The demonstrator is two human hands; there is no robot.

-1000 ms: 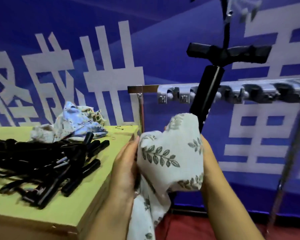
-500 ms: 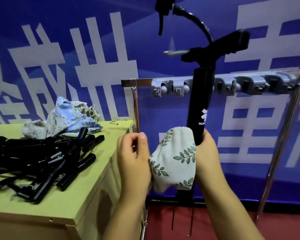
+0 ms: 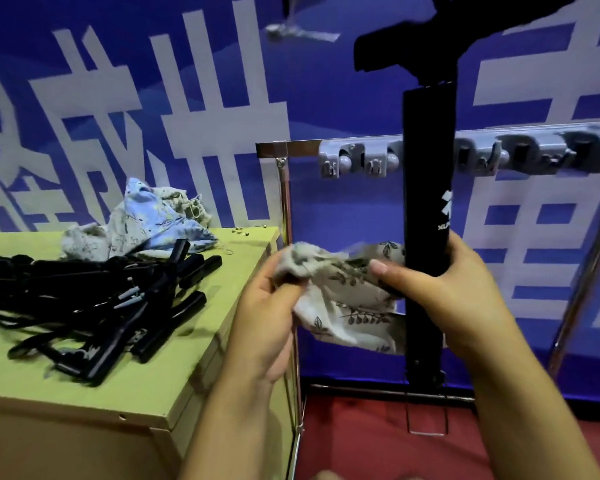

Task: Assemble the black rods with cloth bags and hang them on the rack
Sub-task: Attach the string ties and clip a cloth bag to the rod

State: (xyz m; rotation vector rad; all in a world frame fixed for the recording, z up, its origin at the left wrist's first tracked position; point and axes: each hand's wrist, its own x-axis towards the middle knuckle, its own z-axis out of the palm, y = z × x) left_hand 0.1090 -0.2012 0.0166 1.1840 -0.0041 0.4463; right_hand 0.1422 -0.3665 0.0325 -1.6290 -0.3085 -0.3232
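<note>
Gripping the black rod (image 3: 426,188) upright in the right hand (image 3: 454,282), pinching the cloth bag (image 3: 343,299) in the left hand (image 3: 267,313), risking the loose bag slipping off the rod before hanging.

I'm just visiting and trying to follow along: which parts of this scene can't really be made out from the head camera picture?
- Top of the black rod: its handle is cut off by the upper edge.
- Cloth bag: whether it is tied to the rod is hidden by the right hand and the left hand.
- Rack clips: those on the right are blurred.
- Rod pile: its left part runs off the edge.
</note>
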